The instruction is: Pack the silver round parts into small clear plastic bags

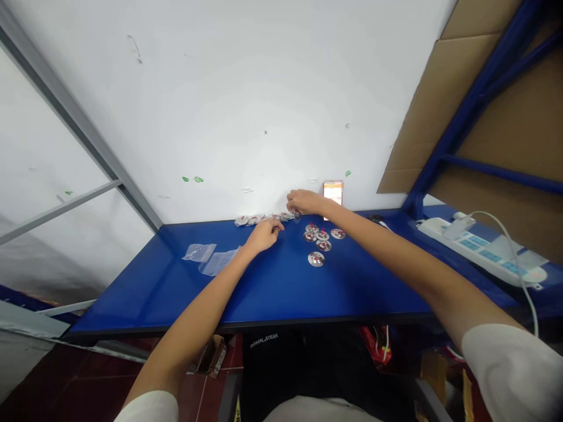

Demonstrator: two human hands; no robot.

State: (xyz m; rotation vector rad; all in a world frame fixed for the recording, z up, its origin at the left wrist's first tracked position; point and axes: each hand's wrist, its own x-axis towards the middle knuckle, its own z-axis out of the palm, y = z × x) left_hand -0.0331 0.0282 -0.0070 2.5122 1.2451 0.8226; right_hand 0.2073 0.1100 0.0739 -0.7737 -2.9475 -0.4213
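Observation:
At the back of the blue table (281, 299), my right hand (302, 202) is closed on a shiny disc in a clear bag (296, 216); its fingertips point down and partly hide it. My left hand (265, 233) rests low over the table with its fingers loosely apart and nothing visible in them. Just beyond it, a row of bagged metal discs (253, 220) with red middles lies along the wall. Several loose round metal discs with red knobs (323, 245) lie beneath my right forearm. Flat clear plastic bags (217, 262) lie left of my left wrist.
A phone with a lit screen (333, 191) leans against the white wall (264, 88). A white power strip (481, 249) with a plugged-in cable lies at the right. A blue metal frame (466, 105) with cardboard rises on the right side.

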